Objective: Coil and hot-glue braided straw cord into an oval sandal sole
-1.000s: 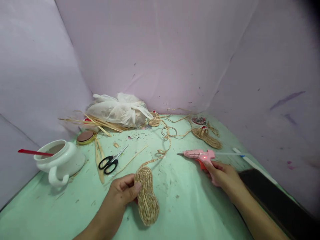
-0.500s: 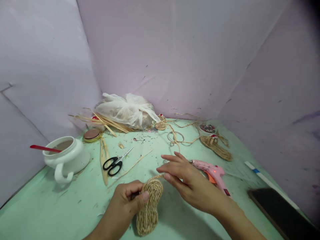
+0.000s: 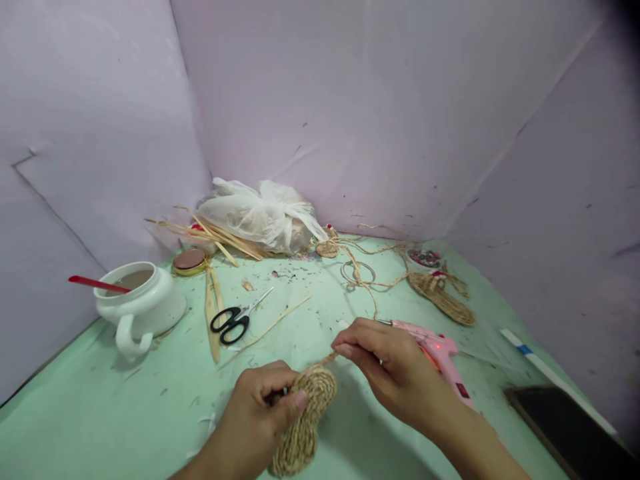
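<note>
While my left hand (image 3: pixel 260 417) has its grip closed round the woven straw sole (image 3: pixel 306 417), held just left of the pink glue gun (image 3: pixel 443 350), my right hand (image 3: pixel 395 373) pinches the sole's loose braided cord (image 3: pixel 327 359), so I judge this the coiling step, next needing the cord drawn taut against the rim.

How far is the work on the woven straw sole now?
Done: the straw sole is coiled into a long oval. In hand: the left hand grips it, the right hand pinches its loose cord. Left, probably: the rest of that cord trails over the table, not wound on; the glue gun lies nearby.
</note>
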`<move>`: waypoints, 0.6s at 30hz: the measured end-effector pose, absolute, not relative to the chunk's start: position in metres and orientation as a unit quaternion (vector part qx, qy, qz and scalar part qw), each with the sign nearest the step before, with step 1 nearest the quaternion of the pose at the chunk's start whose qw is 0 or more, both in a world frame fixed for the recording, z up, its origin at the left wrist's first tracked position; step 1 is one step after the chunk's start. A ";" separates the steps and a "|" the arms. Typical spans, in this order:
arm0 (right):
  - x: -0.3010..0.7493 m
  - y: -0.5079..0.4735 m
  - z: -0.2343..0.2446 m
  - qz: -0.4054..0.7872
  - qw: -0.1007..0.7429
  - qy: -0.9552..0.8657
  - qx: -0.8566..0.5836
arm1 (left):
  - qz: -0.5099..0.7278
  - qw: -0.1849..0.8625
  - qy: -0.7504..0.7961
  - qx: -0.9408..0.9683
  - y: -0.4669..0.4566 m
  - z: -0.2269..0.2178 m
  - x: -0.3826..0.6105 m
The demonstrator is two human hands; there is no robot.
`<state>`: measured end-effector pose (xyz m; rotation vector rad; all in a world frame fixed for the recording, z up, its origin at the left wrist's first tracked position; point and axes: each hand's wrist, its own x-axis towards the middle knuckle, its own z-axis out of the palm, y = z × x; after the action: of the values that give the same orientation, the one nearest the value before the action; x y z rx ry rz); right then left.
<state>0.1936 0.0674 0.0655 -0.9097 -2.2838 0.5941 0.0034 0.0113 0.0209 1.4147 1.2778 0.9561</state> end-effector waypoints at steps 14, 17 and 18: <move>0.189 0.064 0.065 0.257 0.330 -0.826 -0.379 | 0.390 0.474 0.525 0.590 0.010 0.026 0.003; 0.198 0.066 0.059 0.223 0.309 -0.854 -0.355 | 0.383 0.464 0.526 0.601 0.009 0.024 0.003; 0.201 0.066 0.057 0.203 0.303 -0.866 -0.342 | 0.380 0.457 0.527 0.607 0.009 0.024 0.003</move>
<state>0.2008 0.0660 0.0571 -0.9073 -2.2946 0.5378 0.0034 0.0090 0.0238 1.4966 1.2988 0.9375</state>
